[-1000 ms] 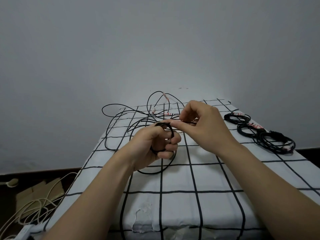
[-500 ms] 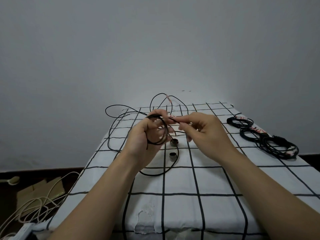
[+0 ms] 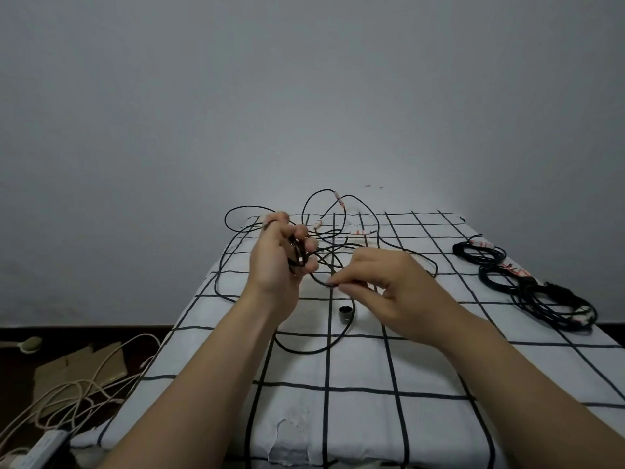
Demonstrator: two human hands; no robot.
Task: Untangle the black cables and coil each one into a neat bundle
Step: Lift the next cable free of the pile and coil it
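My left hand [image 3: 280,255] is raised above the table, palm toward me, with a few small loops of a thin black cable [image 3: 297,257] wound around its fingers. My right hand [image 3: 389,282] pinches the same cable between thumb and forefinger just to the right, lower down. From there the cable hangs in a wide loop [image 3: 304,350] onto the cloth, with a metal-tipped plug [image 3: 345,313] lying below my right hand. A loose tangle of black cables [image 3: 338,228] with pink-white tags sprawls at the table's far end.
The table wears a white cloth with a black grid [image 3: 372,418]. Three coiled black bundles [image 3: 541,292] lie along its right edge. On the floor at left are pale cables [image 3: 67,390], cardboard [image 3: 84,370] and a white power strip [image 3: 40,448]. A grey wall stands behind.
My left hand lifted and turned with the coil on its fingers. My right hand dropped and moved right, drawing the cable down from the coil. The plug now lies uncovered on the cloth.
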